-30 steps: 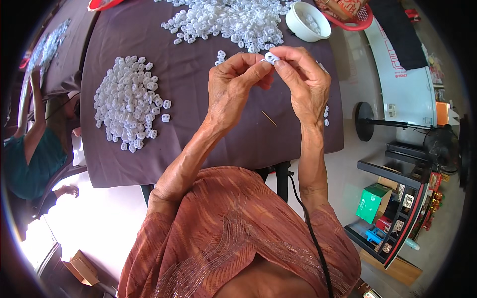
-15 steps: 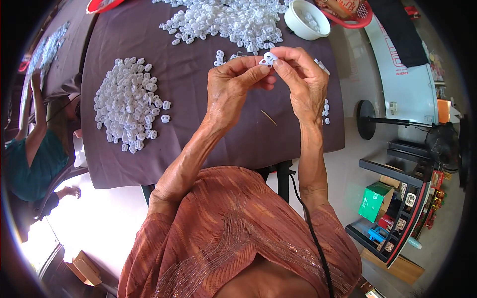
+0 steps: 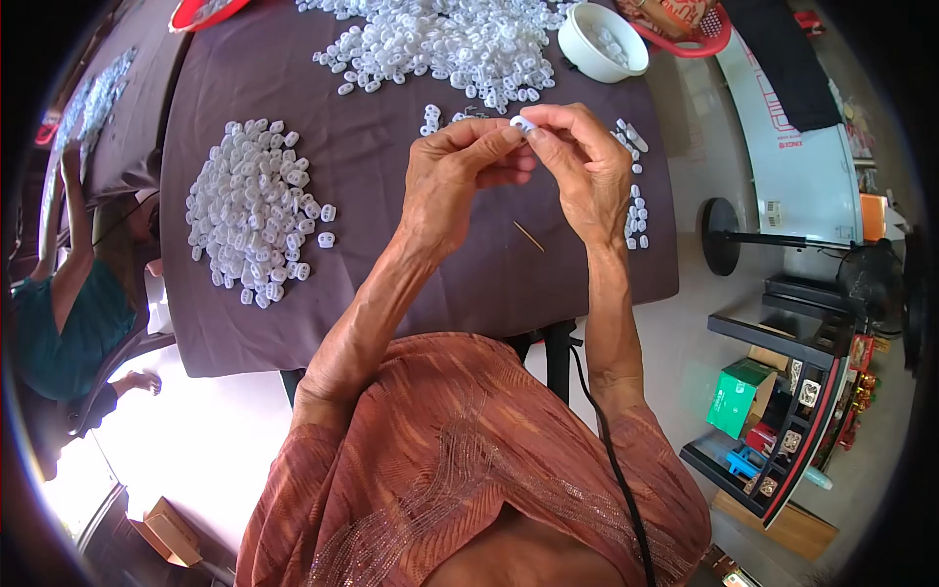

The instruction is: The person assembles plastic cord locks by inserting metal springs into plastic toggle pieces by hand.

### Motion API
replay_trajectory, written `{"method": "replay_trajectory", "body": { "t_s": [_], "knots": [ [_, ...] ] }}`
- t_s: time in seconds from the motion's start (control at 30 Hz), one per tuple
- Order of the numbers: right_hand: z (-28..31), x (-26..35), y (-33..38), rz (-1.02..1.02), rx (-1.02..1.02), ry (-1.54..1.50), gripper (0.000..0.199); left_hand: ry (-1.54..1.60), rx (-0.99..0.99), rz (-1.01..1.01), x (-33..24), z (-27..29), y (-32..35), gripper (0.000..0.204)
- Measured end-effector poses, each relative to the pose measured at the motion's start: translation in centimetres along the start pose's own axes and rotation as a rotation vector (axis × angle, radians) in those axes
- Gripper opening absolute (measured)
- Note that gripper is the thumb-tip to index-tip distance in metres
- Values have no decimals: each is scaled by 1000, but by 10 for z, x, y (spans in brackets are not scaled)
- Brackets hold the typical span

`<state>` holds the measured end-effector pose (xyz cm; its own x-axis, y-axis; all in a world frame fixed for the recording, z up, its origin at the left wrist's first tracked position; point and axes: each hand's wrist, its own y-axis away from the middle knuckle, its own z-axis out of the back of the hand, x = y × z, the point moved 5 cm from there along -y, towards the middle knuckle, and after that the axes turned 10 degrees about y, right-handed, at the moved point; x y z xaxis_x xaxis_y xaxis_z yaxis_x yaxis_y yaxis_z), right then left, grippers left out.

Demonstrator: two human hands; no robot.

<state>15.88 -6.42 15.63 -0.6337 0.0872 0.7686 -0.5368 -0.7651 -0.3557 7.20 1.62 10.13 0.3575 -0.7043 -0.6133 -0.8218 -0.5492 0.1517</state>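
Above the brown cloth-covered table point(image 3: 372, 137), a small white oval plastic piece point(image 3: 523, 124) with holes is pinched between the fingertips of both hands. My left hand point(image 3: 440, 181) grips its left side with thumb and forefinger. On its right side, the thumb and fingers of my right hand point(image 3: 590, 181) close on it; fingertips partly cover the piece. Below them a thin wooden stick point(image 3: 528, 235) lies on the cloth. Just beyond the fingers are a few white pieces point(image 3: 430, 119) and small dark metal bits point(image 3: 472, 111).
A heap of white pieces point(image 3: 249, 210) lies to the left, a larger pile point(image 3: 440, 44) at the far side. A white bowl point(image 3: 575, 49) and red basket point(image 3: 722, 41) stand far right. Several pieces point(image 3: 637, 217) lie beyond my right wrist. Another person's arm point(image 3: 73, 230) shows at left.
Both hands have drawn slightly left and down, the right one more. The white piece has turned and is now more covered by fingertips.
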Motion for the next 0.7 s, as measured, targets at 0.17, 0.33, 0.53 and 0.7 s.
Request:
{"method": "replay_trajectory", "body": {
  "t_s": [0.17, 0.33, 0.53, 0.7],
  "knots": [
    [-2, 0, 2, 62, -26, 74, 21, 142, -41, 77, 9, 5, -3, 15],
    [-5, 12, 2, 226, -74, 400, 34, 183, -71, 97, 11, 4, -5, 14],
    [-7, 3, 5, 292, -129, 455, 33, 202, -53, 138, 15, 5, -5, 16],
    [-6, 2, 5, 285, -117, 402, 32, 214, -42, 152, 19, 8, -6, 18]
  ]
}}
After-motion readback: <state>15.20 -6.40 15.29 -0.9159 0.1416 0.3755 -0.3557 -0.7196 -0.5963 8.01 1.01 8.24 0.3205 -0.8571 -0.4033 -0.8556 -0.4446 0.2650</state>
